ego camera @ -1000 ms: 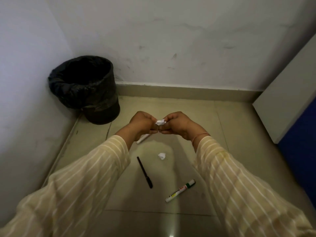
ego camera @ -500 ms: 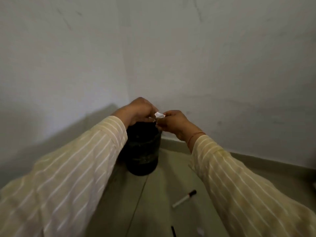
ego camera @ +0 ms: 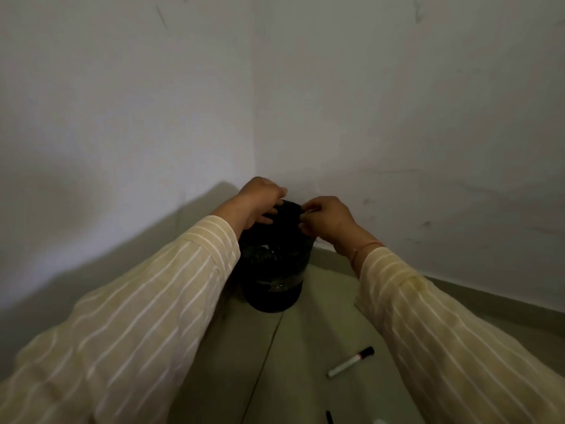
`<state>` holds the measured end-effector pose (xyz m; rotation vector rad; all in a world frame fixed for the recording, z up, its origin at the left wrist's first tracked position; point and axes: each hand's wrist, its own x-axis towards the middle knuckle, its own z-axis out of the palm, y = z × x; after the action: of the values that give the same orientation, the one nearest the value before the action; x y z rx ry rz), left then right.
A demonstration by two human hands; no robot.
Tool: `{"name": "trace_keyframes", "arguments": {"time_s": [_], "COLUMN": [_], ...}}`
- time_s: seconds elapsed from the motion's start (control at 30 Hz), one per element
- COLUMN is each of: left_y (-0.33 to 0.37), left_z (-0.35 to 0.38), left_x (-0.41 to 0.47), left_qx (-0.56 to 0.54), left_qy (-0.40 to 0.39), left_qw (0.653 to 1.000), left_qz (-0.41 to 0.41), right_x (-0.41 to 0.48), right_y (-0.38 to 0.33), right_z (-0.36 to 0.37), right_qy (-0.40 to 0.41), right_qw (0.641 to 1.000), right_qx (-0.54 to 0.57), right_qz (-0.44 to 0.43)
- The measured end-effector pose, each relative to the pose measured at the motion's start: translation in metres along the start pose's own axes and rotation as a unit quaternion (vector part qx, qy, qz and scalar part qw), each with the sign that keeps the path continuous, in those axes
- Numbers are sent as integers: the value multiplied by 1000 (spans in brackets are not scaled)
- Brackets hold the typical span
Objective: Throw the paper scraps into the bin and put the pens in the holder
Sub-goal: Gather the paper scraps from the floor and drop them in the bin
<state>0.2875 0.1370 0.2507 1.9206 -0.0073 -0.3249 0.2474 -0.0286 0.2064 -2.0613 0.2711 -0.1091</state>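
Observation:
The black bin (ego camera: 275, 280), lined with a black bag, stands in the corner of the room. Both my hands hover over its mouth, a little apart. My left hand (ego camera: 260, 203) has its fingers spread and pointing down with nothing in them. My right hand (ego camera: 324, 218) has its fingers curled together at the bin's rim; no paper shows in it. A white marker with a black cap (ego camera: 351, 361) lies on the floor to the right. At the bottom edge I see the tip of a black pen (ego camera: 329, 417) and a bit of a white paper scrap (ego camera: 380, 421).
Two pale walls meet just behind the bin. A grey skirting (ego camera: 477, 292) runs along the right wall. The floor is of beige tiles (ego camera: 305, 347). No pen holder is in view.
My view swung up and towards the bin. My hands carried a white scrap from over the floor to over the bin and have now parted; the scrap is no longer visible.

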Motion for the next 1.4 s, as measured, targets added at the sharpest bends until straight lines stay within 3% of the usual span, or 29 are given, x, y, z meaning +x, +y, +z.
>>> {"name": "trace_keyframes", "arguments": {"time_s": [0.13, 0.27, 0.4, 0.57, 0.87, 1.2, 1.3, 1.4], "left_y": [-1, -38, -93, -169, -225, -219, -209, -189], "left_z": [55, 149, 226, 267, 276, 261, 256, 244], "left_x": [-32, -75, -111, -139, -162, -156, -152, -146], "left_qx": [132, 260, 314, 316, 183, 122, 109, 104], "left_qy": [-125, -244, -288, -280, -235, -185, -172, -157], "left_qw": [982, 930, 903, 906, 945, 956, 960, 965], "left_qz": [55, 85, 56, -25, -135, -191, -190, -179], "right_x": [-58, -117, -161, -218, -264, -248, -235, -213], "right_y": [52, 134, 208, 276, 321, 323, 309, 273], "right_z": [-40, -76, -78, -55, -4, -8, -16, -29], "right_qy": [2, -9, -34, -80, -41, -6, 33, 86], "right_qw": [990, 984, 972, 951, 956, 969, 976, 984], "right_qx": [121, 69, -59, -191, -250, -189, -149, -117], "right_qz": [77, 166, 225, 231, 144, 157, 157, 105]}}
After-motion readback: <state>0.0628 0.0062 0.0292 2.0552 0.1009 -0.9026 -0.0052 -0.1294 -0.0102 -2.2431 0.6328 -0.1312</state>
